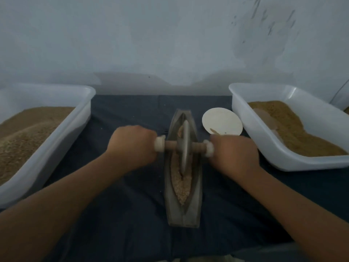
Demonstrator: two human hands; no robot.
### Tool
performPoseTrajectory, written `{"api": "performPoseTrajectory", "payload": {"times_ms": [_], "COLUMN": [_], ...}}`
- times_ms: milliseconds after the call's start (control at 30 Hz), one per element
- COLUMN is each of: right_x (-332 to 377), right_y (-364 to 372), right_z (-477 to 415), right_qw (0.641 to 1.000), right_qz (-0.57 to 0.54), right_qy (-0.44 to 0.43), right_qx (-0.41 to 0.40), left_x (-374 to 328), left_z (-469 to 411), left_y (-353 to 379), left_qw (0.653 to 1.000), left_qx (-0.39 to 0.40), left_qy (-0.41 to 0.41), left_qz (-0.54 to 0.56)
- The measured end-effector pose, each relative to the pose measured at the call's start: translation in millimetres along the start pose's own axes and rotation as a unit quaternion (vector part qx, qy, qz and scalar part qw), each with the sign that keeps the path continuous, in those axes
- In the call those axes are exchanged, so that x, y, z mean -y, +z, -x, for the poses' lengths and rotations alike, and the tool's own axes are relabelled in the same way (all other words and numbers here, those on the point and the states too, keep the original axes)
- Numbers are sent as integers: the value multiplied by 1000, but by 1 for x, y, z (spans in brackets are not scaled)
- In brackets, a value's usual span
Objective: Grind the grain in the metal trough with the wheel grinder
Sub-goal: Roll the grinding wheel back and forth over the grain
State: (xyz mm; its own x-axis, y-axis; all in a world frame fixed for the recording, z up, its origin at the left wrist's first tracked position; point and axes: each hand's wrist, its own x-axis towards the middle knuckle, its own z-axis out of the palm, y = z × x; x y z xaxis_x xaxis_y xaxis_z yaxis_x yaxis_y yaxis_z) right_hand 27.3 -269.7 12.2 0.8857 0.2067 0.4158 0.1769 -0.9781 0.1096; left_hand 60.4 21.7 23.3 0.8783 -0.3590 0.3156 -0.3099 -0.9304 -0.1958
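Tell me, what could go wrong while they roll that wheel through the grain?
1. The grain lies heaped toward the near end of the metal trough; a hard pull of the wheel grinder might spill it onto the dark cloth.
2. The trough looks narrow; uneven pressure from the left hand or right hand could tip it.
3. The white dish sits just beyond the right hand and might get knocked.

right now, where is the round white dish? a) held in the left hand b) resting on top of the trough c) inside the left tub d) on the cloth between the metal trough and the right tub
d: the round white dish lies flat on the dark cloth, between the metal trough and the right tub.
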Motion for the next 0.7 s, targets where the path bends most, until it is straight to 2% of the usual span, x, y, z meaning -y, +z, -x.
{"api": "performPoseTrajectory", "payload": {"times_ms": [133, 267, 333, 400, 500, 567, 700], "right_x": [-2, 0, -1, 3, 3, -2, -3], "right_y": [14, 8, 3, -9, -12, -3, 14], "right_z": [-69, -61, -24, 17, 39, 18, -62], "right_qw": [999, 999, 999, 1000, 998, 998, 1000], "right_qz": [6, -6, -15, -25, -35, -25, 4], "right_qy": [39, 46, 31, 4, -38, -43, 14], "right_qx": [2, 21, 35, 0, -33, -32, -22], "left_x": [0, -5, -5, -5, -2, -1, -2], "left_z": [-67, -54, -20, 20, 47, 33, -47], "left_y": [-1, -10, -13, -18, -15, -3, 1], "left_qw": [996, 996, 999, 999, 997, 999, 996], "left_qx": [40, 51, 29, -34, -78, -50, 18], "left_qy": [-68, -64, -32, 24, 21, -5, -80], "left_qz": [29, 21, 5, -19, -5, -6, 26]}}
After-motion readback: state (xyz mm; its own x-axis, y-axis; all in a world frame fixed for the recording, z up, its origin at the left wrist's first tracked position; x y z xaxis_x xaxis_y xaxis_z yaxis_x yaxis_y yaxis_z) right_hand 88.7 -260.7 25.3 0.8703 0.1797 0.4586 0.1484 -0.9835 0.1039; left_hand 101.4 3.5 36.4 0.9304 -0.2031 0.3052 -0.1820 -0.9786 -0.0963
